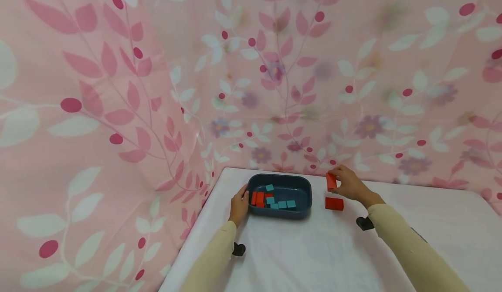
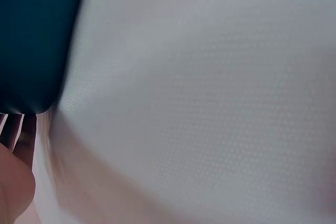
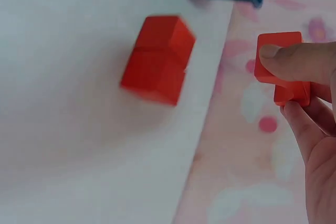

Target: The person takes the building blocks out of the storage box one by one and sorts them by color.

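A dark blue plastic bin [image 1: 280, 213] stands on the white-covered table, with red and light blue blocks lying inside it. Against its left end rests my left hand [image 1: 238, 205], fingers along the outer wall; the left wrist view shows only part of this hand beside the bin [image 2: 39, 40]. My right hand [image 1: 349, 185] pinches two red blocks [image 3: 279, 56] between thumb and fingers, held up to the right of the bin. Beneath that hand, two more red blocks [image 1: 334, 203] sit side by side on the table, touching each other.
White cloth [image 1: 298, 252] covers the table. A pink floral curtain [image 1: 290, 87] hangs along its back edge and left side. Black wrist straps show at both sleeves [image 1: 408, 244].
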The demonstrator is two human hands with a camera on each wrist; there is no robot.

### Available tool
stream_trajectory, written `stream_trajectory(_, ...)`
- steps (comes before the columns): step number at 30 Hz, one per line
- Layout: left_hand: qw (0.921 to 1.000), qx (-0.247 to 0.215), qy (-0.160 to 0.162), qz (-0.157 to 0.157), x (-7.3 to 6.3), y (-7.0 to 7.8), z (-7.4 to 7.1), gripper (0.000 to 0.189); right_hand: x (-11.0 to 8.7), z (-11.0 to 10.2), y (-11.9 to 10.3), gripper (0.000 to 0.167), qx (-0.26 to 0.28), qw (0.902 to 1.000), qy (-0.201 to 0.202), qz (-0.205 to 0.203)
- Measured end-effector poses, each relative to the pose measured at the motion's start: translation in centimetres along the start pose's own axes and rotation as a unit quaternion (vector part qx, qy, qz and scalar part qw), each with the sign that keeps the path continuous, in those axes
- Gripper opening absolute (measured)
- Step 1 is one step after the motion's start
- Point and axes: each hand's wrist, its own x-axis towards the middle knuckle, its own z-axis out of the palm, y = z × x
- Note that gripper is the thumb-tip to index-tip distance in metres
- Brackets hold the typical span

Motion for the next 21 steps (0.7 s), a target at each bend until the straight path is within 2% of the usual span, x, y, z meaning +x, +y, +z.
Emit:
stream_trajectory(4,1.0000,-0.004,-0.002,-0.002,-0.1,0.1,-0.2,0.040,-2.0,-0.1,2.4,0.062,0.025,0.9995,0.007,0.017)
stream_trajectory(10,0.9998,-0.008,-0.005,-0.016,-0.4,0.5,-0.1,0.041,-4.7,0.3,4.9,0.059,0.006,0.9995,0.028,0.017)
stream_trajectory(14,0.9998,-0.010,0.002,-0.017,-0.4,0.7,-0.2,0.041,-5.7,1.1,5.5,0.055,0.012,0.9994,0.021,0.024)
stream_trajectory(21,0.9999,-0.007,0.012,-0.004,-0.3,0.5,0.0,0.040,-6.0,2.4,5.7,0.058,0.041,0.9979,0.012,0.047)
